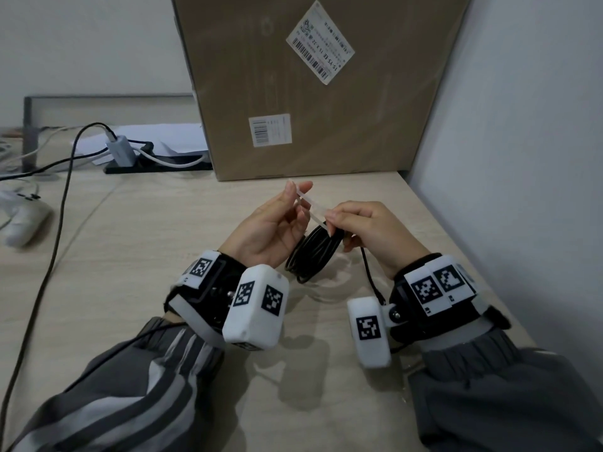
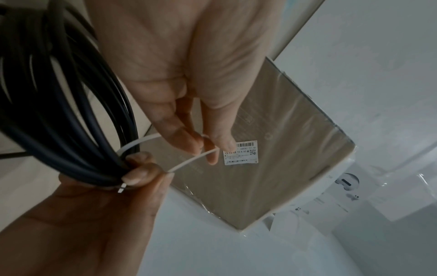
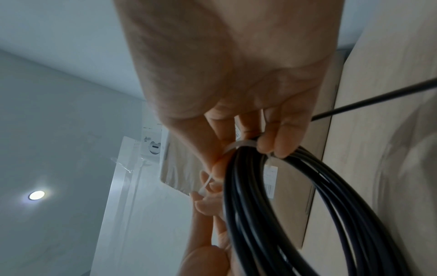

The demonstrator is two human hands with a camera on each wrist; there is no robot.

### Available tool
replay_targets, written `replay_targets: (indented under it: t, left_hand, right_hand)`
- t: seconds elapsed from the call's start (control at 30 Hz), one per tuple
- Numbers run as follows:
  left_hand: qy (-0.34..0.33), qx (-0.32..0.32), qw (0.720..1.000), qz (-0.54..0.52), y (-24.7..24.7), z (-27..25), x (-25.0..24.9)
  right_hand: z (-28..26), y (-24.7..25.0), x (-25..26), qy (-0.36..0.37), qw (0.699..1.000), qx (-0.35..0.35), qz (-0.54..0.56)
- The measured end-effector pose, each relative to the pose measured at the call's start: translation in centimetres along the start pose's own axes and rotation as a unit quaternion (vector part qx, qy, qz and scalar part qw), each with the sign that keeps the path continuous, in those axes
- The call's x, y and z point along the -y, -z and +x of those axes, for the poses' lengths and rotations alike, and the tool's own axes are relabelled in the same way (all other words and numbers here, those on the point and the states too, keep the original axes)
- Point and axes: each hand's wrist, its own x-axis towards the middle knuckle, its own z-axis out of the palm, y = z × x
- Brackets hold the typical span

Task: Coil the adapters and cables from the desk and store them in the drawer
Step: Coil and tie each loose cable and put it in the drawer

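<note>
A black cable coil (image 1: 311,252) hangs above the desk between my hands. My right hand (image 1: 362,228) grips the top of the coil (image 3: 295,201) with curled fingers and pinches the near end of a white zip tie (image 1: 311,208). The zip tie (image 2: 189,161) runs up and left to my left hand (image 1: 277,223), which pinches its far end between thumb and fingers. The tie (image 3: 238,144) wraps over the coil's strands (image 2: 71,112). A loose black cable tail (image 1: 370,275) hangs down toward my right wrist.
A large cardboard box (image 1: 319,93) stands at the back of the desk (image 1: 146,256) against the wall. At the back left sits a white charger (image 1: 120,150) with white and black cables (image 1: 62,207) plugged in. A white object (image 1: 19,216) lies at the far left.
</note>
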Motion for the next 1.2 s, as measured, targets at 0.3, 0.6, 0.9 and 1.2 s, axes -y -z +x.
replay_targets:
  t: [0.3,0.6,0.9,1.2]
  left_hand:
    - [0.004,0.007,1.000,-0.001,0.3,0.0,-0.1]
    - [0.017,-0.020,0.989,0.146,0.3,-0.1,-1.1]
    - [-0.008,-0.014,0.991,0.135,0.0,-0.2,-1.0]
    - [-0.003,-0.024,0.998,0.055,0.3,0.1,-0.8]
  right_hand:
    - [0.0,-0.1,0.0,0.003,1.000,-0.007,-0.004]
    - [-0.2,0.0,-0.1,0.011,1.000,0.006,0.003]
    - [-0.1,-0.1,0.0,-0.004,1.000,-0.003,0.011]
    - [-0.1,-0.4,0.0,0.009,1.000,-0.012,0.013]
